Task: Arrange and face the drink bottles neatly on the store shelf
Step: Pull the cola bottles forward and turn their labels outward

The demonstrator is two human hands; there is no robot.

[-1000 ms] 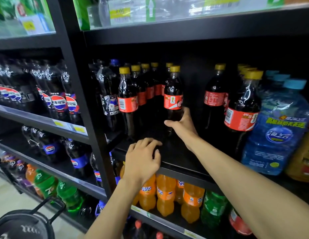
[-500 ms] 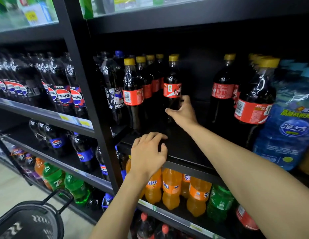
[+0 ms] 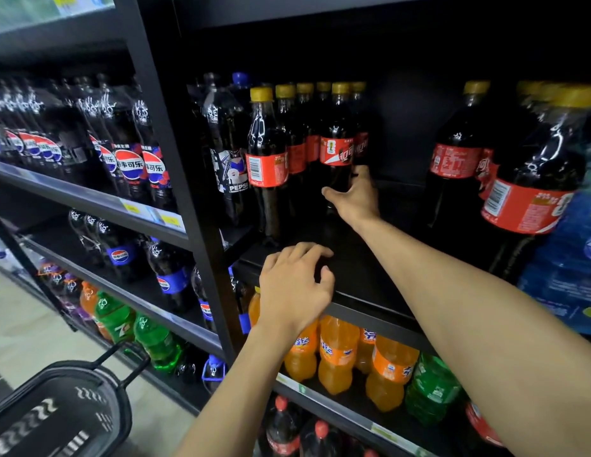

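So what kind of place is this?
Most likely a shop's drinks aisle: black shelves packed with rows of cola bottles, yellow price tags along a shelf edge, and a black shopping basket at the bottom left.

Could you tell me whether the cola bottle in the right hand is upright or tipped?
Upright. The dark plastic cola bottle with a yellow cap stands with its cap straight above its red label; the right hand grips its lower body.
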